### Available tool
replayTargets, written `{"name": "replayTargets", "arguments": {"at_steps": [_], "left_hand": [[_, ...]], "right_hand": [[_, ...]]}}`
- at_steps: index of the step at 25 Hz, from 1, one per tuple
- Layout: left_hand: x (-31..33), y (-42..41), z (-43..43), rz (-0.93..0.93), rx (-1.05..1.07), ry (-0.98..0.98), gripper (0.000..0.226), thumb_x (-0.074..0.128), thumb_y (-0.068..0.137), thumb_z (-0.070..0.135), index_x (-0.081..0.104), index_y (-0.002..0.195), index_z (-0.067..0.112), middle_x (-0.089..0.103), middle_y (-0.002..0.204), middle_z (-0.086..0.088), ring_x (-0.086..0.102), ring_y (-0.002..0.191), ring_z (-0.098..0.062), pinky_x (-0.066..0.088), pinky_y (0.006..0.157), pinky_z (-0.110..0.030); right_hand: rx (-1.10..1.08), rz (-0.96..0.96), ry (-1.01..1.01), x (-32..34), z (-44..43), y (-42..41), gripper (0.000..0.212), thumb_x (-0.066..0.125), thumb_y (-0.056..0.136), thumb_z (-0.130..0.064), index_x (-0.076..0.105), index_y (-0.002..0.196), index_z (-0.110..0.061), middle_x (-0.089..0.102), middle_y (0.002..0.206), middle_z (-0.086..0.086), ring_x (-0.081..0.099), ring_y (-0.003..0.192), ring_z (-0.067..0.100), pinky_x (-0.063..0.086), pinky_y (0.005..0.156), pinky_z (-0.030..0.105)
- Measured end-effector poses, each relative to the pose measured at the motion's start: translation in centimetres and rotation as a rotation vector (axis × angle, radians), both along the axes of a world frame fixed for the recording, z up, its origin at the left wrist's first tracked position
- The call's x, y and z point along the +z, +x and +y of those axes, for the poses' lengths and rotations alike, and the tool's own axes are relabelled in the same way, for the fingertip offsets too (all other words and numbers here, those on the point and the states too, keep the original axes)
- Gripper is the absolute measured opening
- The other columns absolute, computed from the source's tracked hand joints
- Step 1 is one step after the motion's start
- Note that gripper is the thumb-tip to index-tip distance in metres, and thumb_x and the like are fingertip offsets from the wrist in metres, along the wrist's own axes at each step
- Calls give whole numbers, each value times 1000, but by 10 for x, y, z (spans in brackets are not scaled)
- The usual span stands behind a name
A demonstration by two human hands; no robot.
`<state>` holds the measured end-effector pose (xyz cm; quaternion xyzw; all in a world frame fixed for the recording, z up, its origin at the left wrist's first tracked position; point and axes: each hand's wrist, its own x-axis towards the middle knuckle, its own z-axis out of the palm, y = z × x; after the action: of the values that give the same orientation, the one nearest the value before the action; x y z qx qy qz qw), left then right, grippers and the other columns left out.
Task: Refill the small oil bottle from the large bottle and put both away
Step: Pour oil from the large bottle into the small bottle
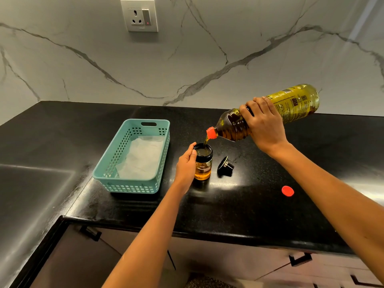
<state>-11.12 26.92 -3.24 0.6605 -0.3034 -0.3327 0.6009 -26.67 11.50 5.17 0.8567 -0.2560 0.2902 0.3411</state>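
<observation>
The small oil bottle (203,165) stands upright and uncapped on the black counter (239,204), partly filled with amber oil. My left hand (186,165) grips its left side. My right hand (262,121) holds the large oil bottle (291,107) tilted neck-down to the left. Its red-ringed mouth (211,133) is just above the small bottle's opening, and a thin stream of oil runs into it. The small bottle's black cap (225,166) lies on the counter just right of it. The large bottle's red cap (287,191) lies further right and nearer me.
A teal plastic basket (116,171) lined with white paper sits left of the small bottle. The counter turns a corner at the left. A wall socket (139,15) is on the marble backsplash. Drawers with dark handles (300,259) run below the counter's front edge.
</observation>
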Motion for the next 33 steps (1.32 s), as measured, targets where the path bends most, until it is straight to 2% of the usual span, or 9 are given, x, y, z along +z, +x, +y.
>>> {"name": "replayTargets", "arguments": {"at_steps": [20, 29, 33], "left_hand": [[3, -3, 1, 30, -2, -19, 39, 34, 100, 18, 38, 139, 17, 44, 142, -5, 38, 130, -14, 29, 100, -20], [-3, 0, 0, 14, 5, -19, 38, 35, 100, 19, 41, 137, 17, 49, 138, -6, 42, 129, -16, 32, 107, -29], [0, -1, 1, 16, 3, -19, 38, 34, 100, 19, 41, 138, 18, 48, 139, -5, 41, 128, -14, 31, 102, -24]], "right_hand": [[-16, 14, 23, -2, 0, -1, 57, 74, 64, -1, 48, 114, -6, 58, 108, 20, 54, 104, 39, 38, 100, 45], [-16, 6, -5, -2, -1, 2, 53, 72, 66, -1, 49, 113, -7, 58, 107, 19, 54, 105, 38, 36, 101, 43], [-18, 6, -15, -2, -1, 1, 53, 71, 66, 0, 48, 113, -7, 58, 107, 19, 54, 105, 38, 34, 102, 42]]}}
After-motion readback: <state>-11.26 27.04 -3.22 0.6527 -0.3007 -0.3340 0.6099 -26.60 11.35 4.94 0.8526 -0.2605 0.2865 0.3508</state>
